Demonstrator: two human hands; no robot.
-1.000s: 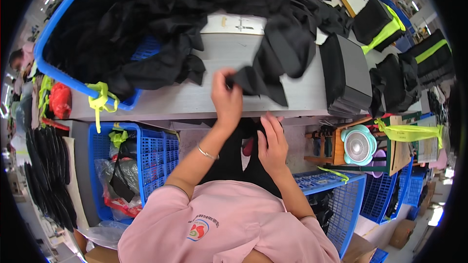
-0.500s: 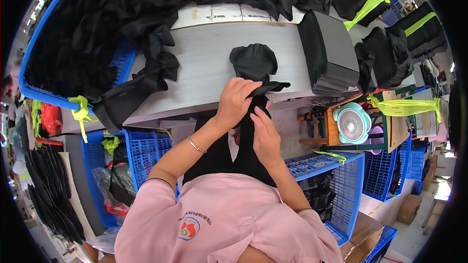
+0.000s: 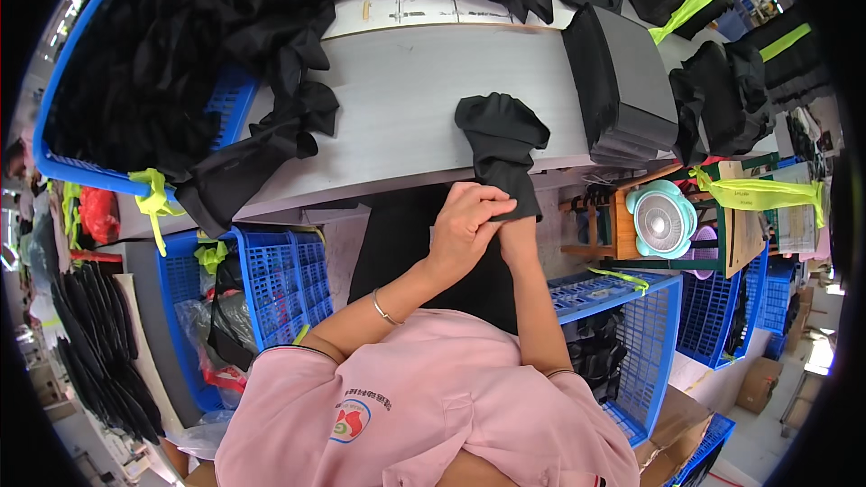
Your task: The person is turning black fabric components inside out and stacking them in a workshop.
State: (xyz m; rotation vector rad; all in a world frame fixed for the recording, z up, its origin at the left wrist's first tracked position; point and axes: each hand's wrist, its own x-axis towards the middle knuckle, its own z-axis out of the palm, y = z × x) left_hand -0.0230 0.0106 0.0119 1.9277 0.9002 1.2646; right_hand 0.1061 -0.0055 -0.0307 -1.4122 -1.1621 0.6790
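A single black garment (image 3: 502, 146), soft and creased, is bunched on the grey tabletop (image 3: 406, 108) and droops over its near edge. The left hand (image 3: 467, 221) has its grip closed on the hanging end; the right hand (image 3: 516, 233) is tucked under the cloth, its grip hidden. One stack of folded black pieces (image 3: 622, 81) lies to the right.

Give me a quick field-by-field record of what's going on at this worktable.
Left hand: left hand grips the black garment at its lower end
Right hand: right hand largely hidden inside or behind the same garment
Garment position: draped over the front edge of the grey table
Left of it: heap of black fabric spilling from a blue crate
Right of it: neat stack of folded black pieces
Below the table: blue baskets, small fan
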